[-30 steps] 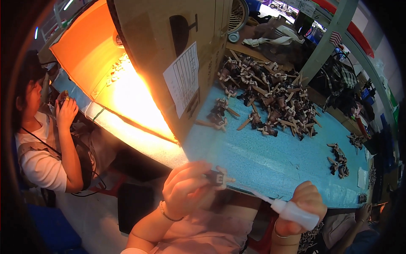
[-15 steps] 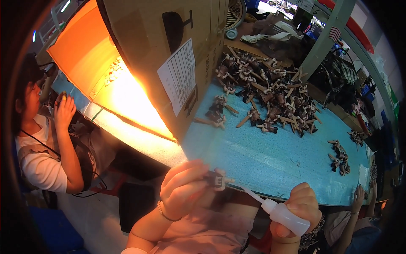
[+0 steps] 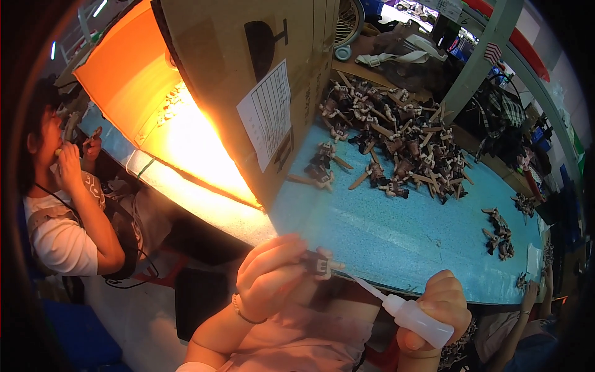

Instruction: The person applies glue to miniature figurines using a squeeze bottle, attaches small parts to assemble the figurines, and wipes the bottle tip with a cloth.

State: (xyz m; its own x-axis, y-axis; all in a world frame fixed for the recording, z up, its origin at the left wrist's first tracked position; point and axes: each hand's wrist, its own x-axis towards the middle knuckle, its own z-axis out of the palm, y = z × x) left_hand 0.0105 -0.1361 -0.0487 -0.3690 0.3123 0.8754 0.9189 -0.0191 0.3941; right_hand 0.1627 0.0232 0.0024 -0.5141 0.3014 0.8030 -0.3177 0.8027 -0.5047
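My left hand pinches a small dark toy figure with pale parts, held just over the near edge of the blue table. In my right hand is a small white squeeze bottle. Its thin nozzle points up-left and its tip touches the figure. A big heap of similar dark figures with tan pieces lies further back on the table. Two loose figures lie closer, beside the box.
A large cardboard box with a paper label stands on the table's left part, with bright orange light behind it. A person in a white shirt sits at the left. A smaller pile of figures lies at the right.
Both hands drifted slightly lower and to the right, still holding the figure and the bottle. The nozzle tip stays at the figure.
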